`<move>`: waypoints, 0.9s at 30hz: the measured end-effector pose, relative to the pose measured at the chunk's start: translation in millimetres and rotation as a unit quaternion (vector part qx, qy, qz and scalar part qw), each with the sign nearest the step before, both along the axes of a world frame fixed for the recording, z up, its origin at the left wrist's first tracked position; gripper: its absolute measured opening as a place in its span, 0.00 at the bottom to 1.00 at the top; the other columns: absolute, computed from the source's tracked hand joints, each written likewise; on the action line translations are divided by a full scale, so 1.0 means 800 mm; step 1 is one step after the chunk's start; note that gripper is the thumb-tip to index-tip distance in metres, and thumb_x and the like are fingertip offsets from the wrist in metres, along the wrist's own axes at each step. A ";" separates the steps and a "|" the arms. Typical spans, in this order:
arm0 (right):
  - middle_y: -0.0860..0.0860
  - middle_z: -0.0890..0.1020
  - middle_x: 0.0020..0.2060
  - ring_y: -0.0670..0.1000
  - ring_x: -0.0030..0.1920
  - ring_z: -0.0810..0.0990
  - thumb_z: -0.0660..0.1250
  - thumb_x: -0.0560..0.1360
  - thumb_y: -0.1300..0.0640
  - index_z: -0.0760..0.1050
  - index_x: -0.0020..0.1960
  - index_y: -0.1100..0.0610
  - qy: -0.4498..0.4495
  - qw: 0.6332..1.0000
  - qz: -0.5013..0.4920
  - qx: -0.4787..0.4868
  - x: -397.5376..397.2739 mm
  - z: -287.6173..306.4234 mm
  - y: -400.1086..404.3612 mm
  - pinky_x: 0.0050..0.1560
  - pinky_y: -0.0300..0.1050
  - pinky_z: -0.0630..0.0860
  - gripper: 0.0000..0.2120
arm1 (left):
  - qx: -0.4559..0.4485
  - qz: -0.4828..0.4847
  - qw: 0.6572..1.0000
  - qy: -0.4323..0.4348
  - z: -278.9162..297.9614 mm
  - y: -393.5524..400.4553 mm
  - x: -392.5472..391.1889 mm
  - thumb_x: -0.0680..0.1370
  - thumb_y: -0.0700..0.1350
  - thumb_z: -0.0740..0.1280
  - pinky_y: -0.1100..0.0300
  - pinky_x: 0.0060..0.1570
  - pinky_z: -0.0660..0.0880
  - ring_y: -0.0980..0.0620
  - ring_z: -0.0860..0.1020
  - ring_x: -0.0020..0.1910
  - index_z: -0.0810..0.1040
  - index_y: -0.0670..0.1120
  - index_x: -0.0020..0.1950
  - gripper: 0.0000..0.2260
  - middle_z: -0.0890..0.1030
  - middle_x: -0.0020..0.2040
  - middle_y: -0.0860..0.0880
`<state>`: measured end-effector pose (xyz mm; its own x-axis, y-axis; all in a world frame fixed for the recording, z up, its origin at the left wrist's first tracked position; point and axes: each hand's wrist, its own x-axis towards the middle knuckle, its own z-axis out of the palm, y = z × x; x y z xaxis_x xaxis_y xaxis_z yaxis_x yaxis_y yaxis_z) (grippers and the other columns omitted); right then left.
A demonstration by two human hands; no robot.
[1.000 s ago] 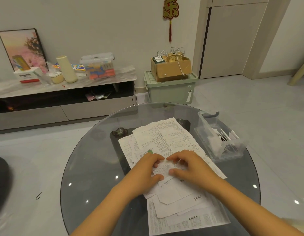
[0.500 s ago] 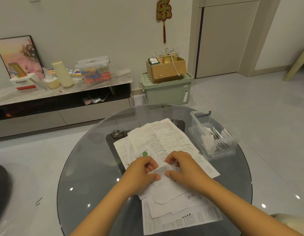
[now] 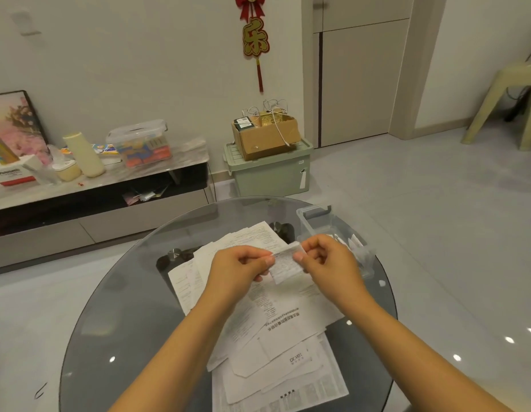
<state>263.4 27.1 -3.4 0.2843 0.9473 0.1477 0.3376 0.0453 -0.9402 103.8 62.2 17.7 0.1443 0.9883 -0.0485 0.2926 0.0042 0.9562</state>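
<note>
A small printed paper slip (image 3: 285, 264) hangs in the air above a pile of white papers (image 3: 276, 328) on a round glass table (image 3: 115, 316). My left hand (image 3: 239, 270) pinches the slip's left edge between thumb and fingers. My right hand (image 3: 326, 261) pinches its right edge the same way. The slip is stretched between both hands and droops slightly below them. Both hands are raised off the pile.
A clear plastic bin (image 3: 314, 221) holding folded papers stands on the table's right side, partly behind my right hand. A low TV stand (image 3: 97, 203) with boxes, a green crate (image 3: 267, 171) bearing a cardboard box, and a stool (image 3: 501, 102) lie beyond on the floor.
Both hands were pressing and picking at a slip on the pile; now they have lifted it clear of the papers and hold it up between them. The camera has tilted upward.
</note>
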 end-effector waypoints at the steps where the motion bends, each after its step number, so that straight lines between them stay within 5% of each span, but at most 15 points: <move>1: 0.47 0.78 0.33 0.42 0.33 0.76 0.70 0.73 0.58 0.74 0.40 0.49 0.009 1.000 -0.017 0.018 0.003 0.003 -0.002 0.36 0.33 0.74 0.07 | 0.006 -0.002 1.000 -0.003 0.004 0.003 0.006 0.71 0.39 0.73 0.66 0.35 0.77 0.57 0.79 0.32 0.83 0.47 0.39 0.04 0.83 0.34 0.49; 11: 0.46 0.84 0.36 0.42 0.34 0.81 0.71 0.72 0.54 0.80 0.44 0.49 0.148 0.980 -0.107 0.073 0.051 0.038 -0.003 0.33 0.30 0.75 0.01 | -0.003 -0.047 0.996 -0.077 0.038 0.029 0.070 0.73 0.37 0.72 0.68 0.36 0.77 0.58 0.79 0.31 0.83 0.43 0.44 0.02 0.83 0.36 0.46; 21: 0.47 0.78 0.24 0.40 0.25 0.73 0.71 0.72 0.54 0.82 0.36 0.58 0.126 0.979 -0.157 0.029 0.084 0.038 0.007 0.33 0.36 0.72 0.10 | -0.070 -0.064 0.984 -0.153 0.026 0.045 0.123 0.74 0.38 0.71 0.66 0.40 0.79 0.56 0.80 0.34 0.82 0.41 0.51 0.07 0.83 0.39 0.46; 27: 0.49 0.83 0.34 0.40 0.30 0.77 0.69 0.74 0.55 0.81 0.39 0.50 0.092 0.985 -0.138 0.041 0.093 0.038 0.011 0.34 0.35 0.74 0.05 | -0.079 -0.076 0.976 -0.190 0.022 0.052 0.141 0.75 0.39 0.70 0.64 0.41 0.79 0.55 0.82 0.35 0.81 0.43 0.47 0.03 0.84 0.38 0.47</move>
